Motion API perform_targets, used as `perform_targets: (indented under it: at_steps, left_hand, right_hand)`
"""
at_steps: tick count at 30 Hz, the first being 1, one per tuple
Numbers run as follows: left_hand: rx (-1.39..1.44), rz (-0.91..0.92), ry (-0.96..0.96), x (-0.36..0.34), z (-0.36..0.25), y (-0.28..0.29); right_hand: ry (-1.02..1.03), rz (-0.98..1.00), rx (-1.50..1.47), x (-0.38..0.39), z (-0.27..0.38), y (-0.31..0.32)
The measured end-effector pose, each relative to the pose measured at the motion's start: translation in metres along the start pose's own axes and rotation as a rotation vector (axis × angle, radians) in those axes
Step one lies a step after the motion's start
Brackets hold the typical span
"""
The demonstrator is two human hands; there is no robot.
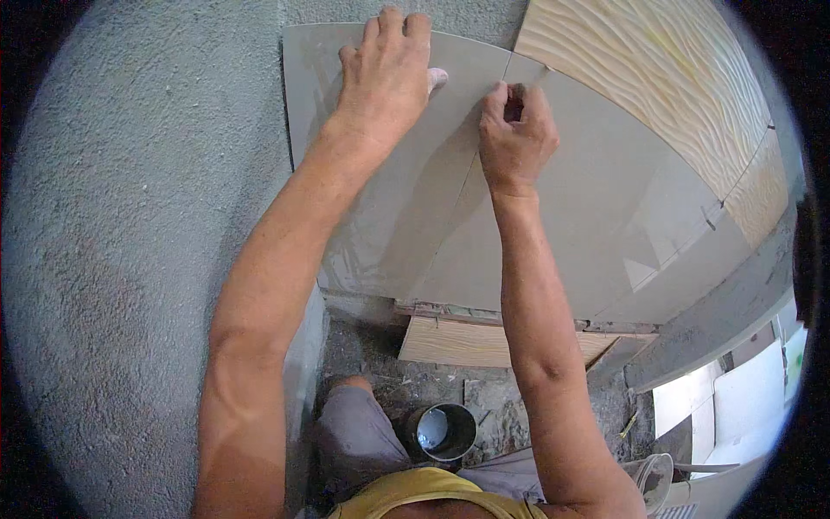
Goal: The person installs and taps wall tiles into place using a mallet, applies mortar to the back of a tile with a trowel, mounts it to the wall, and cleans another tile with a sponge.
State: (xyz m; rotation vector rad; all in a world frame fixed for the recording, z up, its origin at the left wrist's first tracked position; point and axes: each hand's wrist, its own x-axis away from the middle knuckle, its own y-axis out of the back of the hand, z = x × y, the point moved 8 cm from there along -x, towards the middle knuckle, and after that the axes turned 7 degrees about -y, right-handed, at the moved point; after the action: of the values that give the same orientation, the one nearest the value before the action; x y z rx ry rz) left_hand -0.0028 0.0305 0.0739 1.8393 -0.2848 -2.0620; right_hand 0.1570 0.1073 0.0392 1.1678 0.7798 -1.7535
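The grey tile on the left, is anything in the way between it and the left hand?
Nothing visible is: the left hand lies over the top part of the grey tile. The right hand is off to the side, by the seam, not between them.

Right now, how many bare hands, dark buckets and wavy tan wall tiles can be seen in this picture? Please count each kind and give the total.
Bare hands: 2 (left hand, right hand)
Dark bucket: 1
Wavy tan wall tiles: 2 (upper tile, lower tile)
Total: 5
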Motion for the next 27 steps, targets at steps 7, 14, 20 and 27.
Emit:
perform_targets:
  at_steps: [7, 14, 20, 27]
  left_hand:
    - [0.018, -0.079, -0.042, 0.0, -0.003, 0.003]
    - [0.0, -0.081, -0.045, 0.0, -0.004, 0.004]
    - [0.037, -0.072, -0.083, 0.0, -0.006, 0.003]
    - [-0.058, -0.032, 0.032, 0.002, -0.009, -0.008]
  right_hand:
    - [0.059, -0.005, 0.087, -0.002, 0.003, 0.001]
    - [-0.109, 0.127, -0.062, 0.016, -0.015, 0.022]
    - [-0.279, 0.283, -0.119, 0.062, -0.05, 0.069]
    - [-0.339, 0.352, -0.049, 0.084, -0.104, 0.141]
